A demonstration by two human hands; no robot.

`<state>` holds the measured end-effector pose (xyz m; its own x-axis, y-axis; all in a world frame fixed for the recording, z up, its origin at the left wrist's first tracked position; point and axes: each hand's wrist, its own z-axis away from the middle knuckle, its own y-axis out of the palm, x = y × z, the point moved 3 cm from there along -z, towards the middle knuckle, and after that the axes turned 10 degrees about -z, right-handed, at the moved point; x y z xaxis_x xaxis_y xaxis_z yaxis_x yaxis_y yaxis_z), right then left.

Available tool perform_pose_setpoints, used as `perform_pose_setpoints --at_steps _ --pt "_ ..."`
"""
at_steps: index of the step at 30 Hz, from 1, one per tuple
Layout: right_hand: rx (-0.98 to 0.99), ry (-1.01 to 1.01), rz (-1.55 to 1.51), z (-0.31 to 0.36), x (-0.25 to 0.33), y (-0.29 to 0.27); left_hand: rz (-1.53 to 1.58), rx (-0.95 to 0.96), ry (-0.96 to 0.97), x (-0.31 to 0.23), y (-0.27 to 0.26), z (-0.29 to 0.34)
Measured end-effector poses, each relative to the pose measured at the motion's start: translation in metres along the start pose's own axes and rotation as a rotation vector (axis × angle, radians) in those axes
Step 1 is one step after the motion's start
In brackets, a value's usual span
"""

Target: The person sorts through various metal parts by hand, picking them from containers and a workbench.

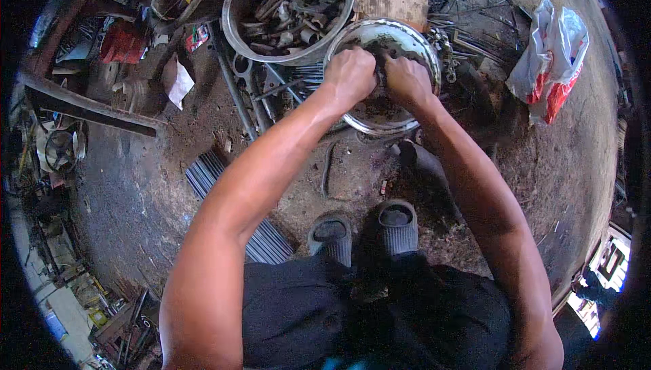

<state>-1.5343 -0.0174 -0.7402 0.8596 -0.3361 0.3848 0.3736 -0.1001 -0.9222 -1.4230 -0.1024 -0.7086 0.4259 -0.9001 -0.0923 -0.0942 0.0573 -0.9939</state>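
Observation:
Both my hands are over a round, light-rimmed metal basin [390, 128] on the ground in front of me. Its inside is smeared with dark, grimy matter. My left hand [350, 71] is closed in a fist at the basin's left side. Close beside it, my right hand [408, 82] is closed too, knuckles up. Something dark shows between the two fists, but my fingers hide what they grip. Behind and to the left, a bigger metal tub [234, 31] holds several loose, dirty metal parts [291, 17], such as tubes and sockets.
A white and red plastic bag [553, 58] stands at the right. Cardboard [390, 5] lies behind the basin, a chain [447, 58] beside it. Long metal bars [234, 88] lie left of it. Ribbed dark strips [270, 242] lie under my left arm; a rusty metal frame [88, 107] stands far left.

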Motion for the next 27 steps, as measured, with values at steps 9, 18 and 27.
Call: perform_pose_setpoints --at_steps 9,18,27 --pt "-0.172 -0.217 0.054 0.003 0.000 0.010 0.123 -0.002 0.012 0.005 -0.005 0.012" --pt "-0.058 0.049 -0.064 0.002 0.006 -0.017 0.228 -0.062 0.037 0.008 -0.019 0.012" --pt "-0.179 0.163 -0.838 -0.022 0.034 -0.093 0.279 -0.032 0.045 0.023 -0.040 0.023"
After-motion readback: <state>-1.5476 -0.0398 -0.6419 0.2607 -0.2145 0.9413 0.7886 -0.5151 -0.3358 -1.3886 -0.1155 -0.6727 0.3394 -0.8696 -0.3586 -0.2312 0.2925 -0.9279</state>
